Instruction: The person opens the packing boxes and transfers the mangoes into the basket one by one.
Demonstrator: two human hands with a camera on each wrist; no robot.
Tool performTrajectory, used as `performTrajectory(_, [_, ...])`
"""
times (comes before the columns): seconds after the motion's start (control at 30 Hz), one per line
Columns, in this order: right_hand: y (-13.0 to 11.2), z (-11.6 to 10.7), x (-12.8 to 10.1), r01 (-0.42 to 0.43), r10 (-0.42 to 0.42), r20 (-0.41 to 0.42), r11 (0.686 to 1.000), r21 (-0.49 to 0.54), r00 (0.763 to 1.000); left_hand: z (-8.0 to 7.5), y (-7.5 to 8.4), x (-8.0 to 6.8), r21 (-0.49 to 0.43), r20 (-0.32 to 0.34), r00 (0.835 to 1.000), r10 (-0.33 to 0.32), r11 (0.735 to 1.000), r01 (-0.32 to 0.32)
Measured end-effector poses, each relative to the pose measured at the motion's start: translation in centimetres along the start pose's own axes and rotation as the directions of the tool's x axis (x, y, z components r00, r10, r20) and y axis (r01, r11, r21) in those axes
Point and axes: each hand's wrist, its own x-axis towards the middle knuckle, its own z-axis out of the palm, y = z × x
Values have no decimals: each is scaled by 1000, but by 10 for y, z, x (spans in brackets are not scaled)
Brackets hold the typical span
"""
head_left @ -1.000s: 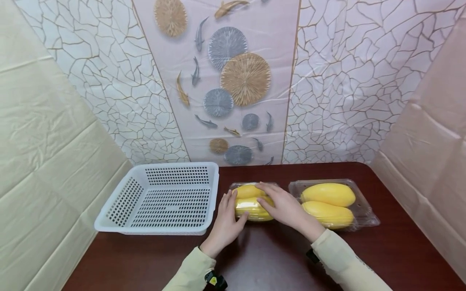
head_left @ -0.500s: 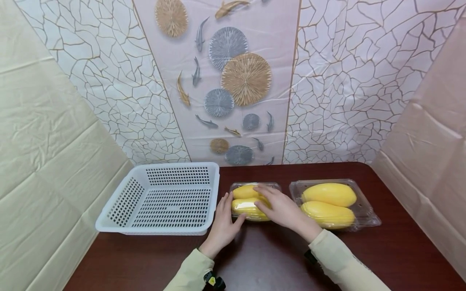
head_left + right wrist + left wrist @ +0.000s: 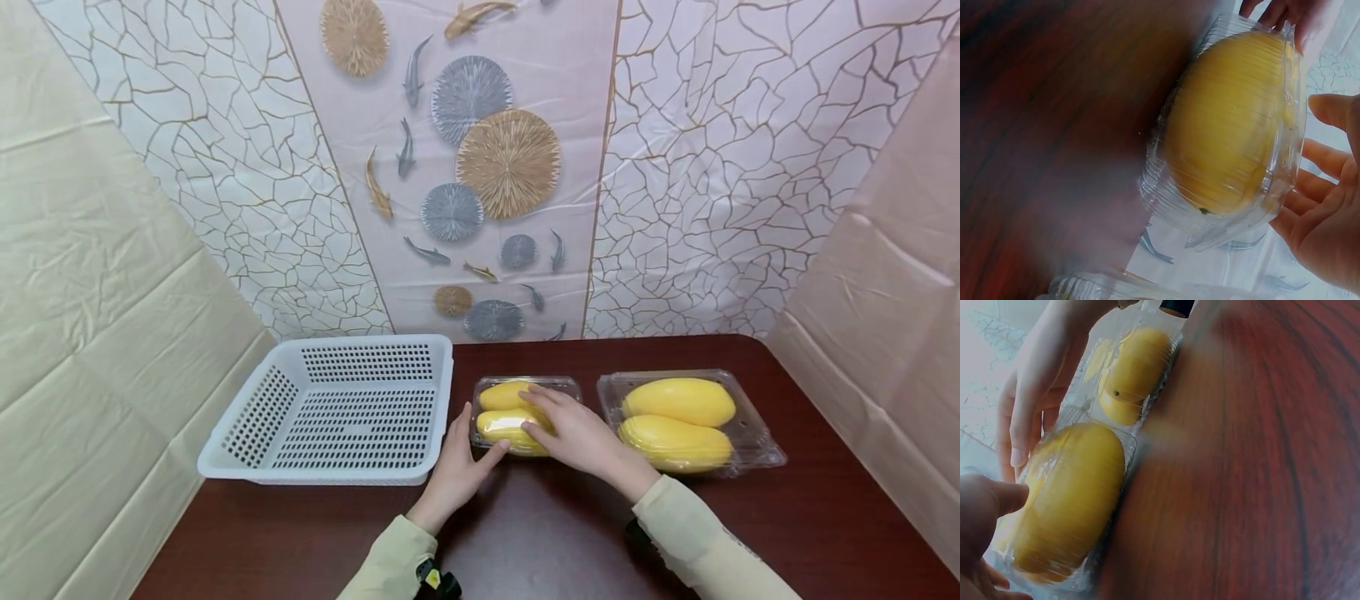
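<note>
In the head view, a closed clear plastic clamshell box (image 3: 564, 382) with two oval yellow fruits (image 3: 504, 427) sits on the table, right of the basket. My left hand (image 3: 453, 473) is at its left end, thumb by the near corner and fingers along the side. Over the box's right half lies my right hand (image 3: 573, 429), fingers spread and slightly bent. The right wrist view shows the right hand (image 3: 1329, 206) beside the lid, thumb and fingers apart. A small dark stem spot marks the fruit (image 3: 1225, 125) there. In the left wrist view, the left thumb (image 3: 1010, 497) overlaps the lid.
A white perforated plastic basket (image 3: 435, 392) stands on the left of the dark red wooden table (image 3: 540, 533). At right is a second clear clamshell box (image 3: 750, 425) with two larger-looking yellow fruits (image 3: 678, 400). A patterned cloth wall (image 3: 540, 250) closes the back.
My left fingers have slid off the box's top to its left side. The right hand has shifted slightly left over the lid. The basket and the second box stay put.
</note>
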Motion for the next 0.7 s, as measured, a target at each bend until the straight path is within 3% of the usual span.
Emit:
performTrajectory(0.33, [-5, 5, 4, 27, -26, 30, 999, -42, 999, -3, -12, 2, -166, 51, 995, -85, 982, 93])
performTrajectory(0.5, [-3, 3, 3, 32, -30, 27, 998, -56, 999, -2, -13, 4, -309, 96, 989, -113, 941, 138])
performTrajectory(0.7, [-2, 1, 3, 44, -43, 25, 998, -53, 999, -3, -14, 5, -388, 125, 984, -129, 906, 168])
